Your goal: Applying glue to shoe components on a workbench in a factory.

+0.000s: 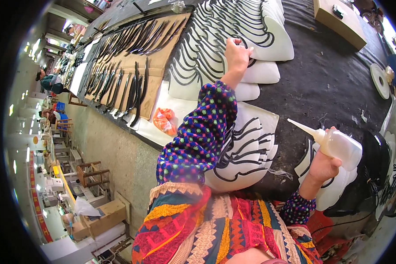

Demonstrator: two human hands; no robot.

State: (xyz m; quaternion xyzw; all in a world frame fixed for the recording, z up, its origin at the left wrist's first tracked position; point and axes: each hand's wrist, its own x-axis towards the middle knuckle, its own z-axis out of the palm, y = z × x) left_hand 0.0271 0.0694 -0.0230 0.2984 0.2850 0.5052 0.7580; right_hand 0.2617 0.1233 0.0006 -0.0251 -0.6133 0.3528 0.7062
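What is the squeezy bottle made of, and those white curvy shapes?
The squeeze bottle in the right hand looks like soft, cloudy plastic, since light shows through. The white shapes under the left hand look like matte foam or stiff fabric; hard to tell.

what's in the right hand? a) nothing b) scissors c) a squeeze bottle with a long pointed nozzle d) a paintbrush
c: the right hand grips a translucent squeeze bottle, its long pointed nozzle aimed left, while the left hand rests on the white pieces with black edging farther up the table.
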